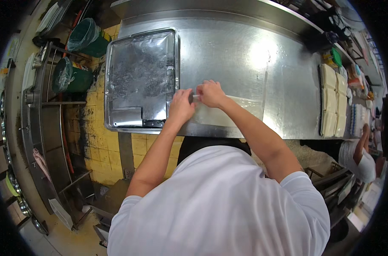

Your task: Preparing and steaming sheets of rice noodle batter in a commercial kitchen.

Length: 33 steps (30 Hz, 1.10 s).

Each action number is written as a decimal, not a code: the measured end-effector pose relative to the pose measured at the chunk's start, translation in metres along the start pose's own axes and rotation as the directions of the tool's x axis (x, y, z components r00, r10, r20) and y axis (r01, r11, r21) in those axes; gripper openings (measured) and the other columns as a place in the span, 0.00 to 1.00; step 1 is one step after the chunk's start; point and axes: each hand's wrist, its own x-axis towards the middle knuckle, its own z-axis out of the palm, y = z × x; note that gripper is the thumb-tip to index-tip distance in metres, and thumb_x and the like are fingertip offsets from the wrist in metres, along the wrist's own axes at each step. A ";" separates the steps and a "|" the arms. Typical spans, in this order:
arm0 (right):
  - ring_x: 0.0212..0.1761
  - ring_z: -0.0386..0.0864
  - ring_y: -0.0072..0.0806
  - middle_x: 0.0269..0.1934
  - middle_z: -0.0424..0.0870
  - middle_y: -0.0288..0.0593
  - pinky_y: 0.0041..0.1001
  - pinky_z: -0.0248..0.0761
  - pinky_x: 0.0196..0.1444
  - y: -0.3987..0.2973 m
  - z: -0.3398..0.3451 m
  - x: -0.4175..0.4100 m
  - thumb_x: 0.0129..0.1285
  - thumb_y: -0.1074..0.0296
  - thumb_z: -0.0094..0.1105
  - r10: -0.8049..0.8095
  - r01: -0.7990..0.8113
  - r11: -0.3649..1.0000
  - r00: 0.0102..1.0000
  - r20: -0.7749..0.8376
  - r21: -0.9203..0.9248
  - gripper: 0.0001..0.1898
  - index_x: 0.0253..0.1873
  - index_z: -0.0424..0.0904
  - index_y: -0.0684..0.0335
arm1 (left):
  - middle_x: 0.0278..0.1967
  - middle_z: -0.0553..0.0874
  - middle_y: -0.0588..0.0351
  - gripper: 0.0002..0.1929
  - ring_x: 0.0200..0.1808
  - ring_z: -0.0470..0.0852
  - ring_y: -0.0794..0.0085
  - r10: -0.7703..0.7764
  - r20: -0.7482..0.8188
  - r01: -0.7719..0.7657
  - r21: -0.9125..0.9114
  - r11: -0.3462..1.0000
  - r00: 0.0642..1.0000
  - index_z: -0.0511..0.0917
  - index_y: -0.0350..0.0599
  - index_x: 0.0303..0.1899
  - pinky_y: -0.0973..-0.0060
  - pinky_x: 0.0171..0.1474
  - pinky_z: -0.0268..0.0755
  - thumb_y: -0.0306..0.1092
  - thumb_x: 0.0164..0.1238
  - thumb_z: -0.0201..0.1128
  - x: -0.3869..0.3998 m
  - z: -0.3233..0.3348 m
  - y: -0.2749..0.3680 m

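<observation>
Both my hands meet over a stainless steel worktable, close to its front edge. A small dark, rounded item (190, 97) shows at the fingers of my left hand (182, 107), partly covered by them; its kind is unclear. From it a short pale strip (196, 96) runs to the pinched fingers of my right hand (210, 93). Beneath my right wrist a clear plastic bag or sheet (216, 116) lies flat on the steel. Left of my hands rests a large shallow rectangular tray (139, 70). On its near corner lies a cleaver (127, 116) with a black riveted handle (153, 123).
Stacked cream-coloured packs (333, 99) line the right end of the worktable (232, 44). A raised steel ledge (206, 8) runs along the back. Two green bins with liners (74, 76) stand left, above yellow floor tiles (101, 150). Another person (357, 160) stands at far right.
</observation>
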 end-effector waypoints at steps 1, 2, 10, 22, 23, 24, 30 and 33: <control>0.57 0.78 0.48 0.48 0.84 0.49 0.44 0.71 0.59 0.002 -0.004 -0.005 0.59 0.64 0.67 -0.066 0.066 0.996 0.998 -0.002 0.059 0.09 0.43 0.86 0.57 | 0.54 0.83 0.44 0.15 0.58 0.80 0.49 -0.001 0.000 0.001 -0.002 1.000 1.000 0.87 0.44 0.49 0.59 0.61 0.73 0.35 0.61 0.73 0.000 0.003 0.001; 0.57 0.78 0.48 0.48 0.84 0.49 0.44 0.71 0.59 0.004 -0.004 -0.009 0.59 0.64 0.67 -0.064 0.064 0.996 0.998 -0.002 0.059 0.09 0.43 0.86 0.57 | 0.51 0.84 0.43 0.15 0.56 0.81 0.50 0.024 0.044 -0.024 0.011 1.000 0.999 0.87 0.44 0.49 0.58 0.60 0.74 0.36 0.61 0.72 0.000 0.005 0.003; 0.52 0.79 0.49 0.47 0.83 0.52 0.41 0.73 0.58 0.026 -0.023 -0.104 0.60 0.68 0.70 0.058 0.047 0.944 0.951 -0.303 0.326 0.13 0.49 0.85 0.64 | 0.32 0.86 0.37 0.17 0.39 0.86 0.39 -0.129 0.219 0.171 -0.181 0.969 0.967 0.82 0.36 0.37 0.52 0.42 0.76 0.44 0.71 0.64 -0.002 0.018 0.012; 0.44 0.87 0.43 0.43 0.88 0.54 0.35 0.79 0.50 0.067 0.007 -0.270 0.63 0.71 0.68 0.487 -0.192 0.691 0.836 -0.252 0.697 0.13 0.51 0.84 0.70 | 0.30 0.86 0.33 0.21 0.34 0.84 0.32 -0.072 -0.117 0.098 0.238 0.966 0.991 0.78 0.40 0.38 0.39 0.39 0.72 0.49 0.81 0.50 -0.015 0.036 0.070; 0.44 0.87 0.43 0.43 0.88 0.54 0.35 0.79 0.50 0.070 0.010 -0.277 0.63 0.71 0.68 0.489 -0.184 0.687 0.832 -0.261 0.703 0.13 0.51 0.84 0.70 | 0.30 0.86 0.33 0.21 0.34 0.84 0.32 -0.059 -0.118 0.087 0.247 0.965 0.991 0.78 0.40 0.38 0.39 0.39 0.72 0.49 0.81 0.50 -0.015 0.029 0.084; 0.44 0.87 0.43 0.43 0.88 0.55 0.35 0.79 0.50 0.074 0.014 -0.283 0.63 0.71 0.68 0.499 -0.174 0.675 0.824 -0.270 0.717 0.13 0.51 0.84 0.70 | 0.28 0.85 0.34 0.20 0.33 0.84 0.33 0.017 -0.118 0.014 0.258 0.966 0.993 0.78 0.41 0.37 0.40 0.38 0.73 0.49 0.81 0.50 -0.016 0.019 0.100; 0.45 0.88 0.43 0.43 0.89 0.55 0.36 0.79 0.51 0.095 0.026 -0.311 0.64 0.71 0.67 0.518 -0.117 0.656 0.789 -0.331 0.746 0.13 0.51 0.84 0.70 | 0.26 0.84 0.36 0.16 0.30 0.84 0.36 0.286 -0.123 -0.251 0.243 0.937 0.950 0.80 0.41 0.38 0.45 0.34 0.74 0.44 0.80 0.54 -0.027 -0.038 0.223; 0.46 0.88 0.43 0.43 0.89 0.55 0.36 0.79 0.51 0.102 0.026 -0.320 0.64 0.71 0.66 0.538 -0.110 0.636 0.773 -0.336 0.764 0.13 0.52 0.84 0.70 | 0.25 0.84 0.37 0.14 0.29 0.84 0.37 0.376 -0.141 -0.348 0.190 0.918 0.916 0.81 0.41 0.39 0.48 0.33 0.75 0.42 0.79 0.56 -0.033 -0.059 0.268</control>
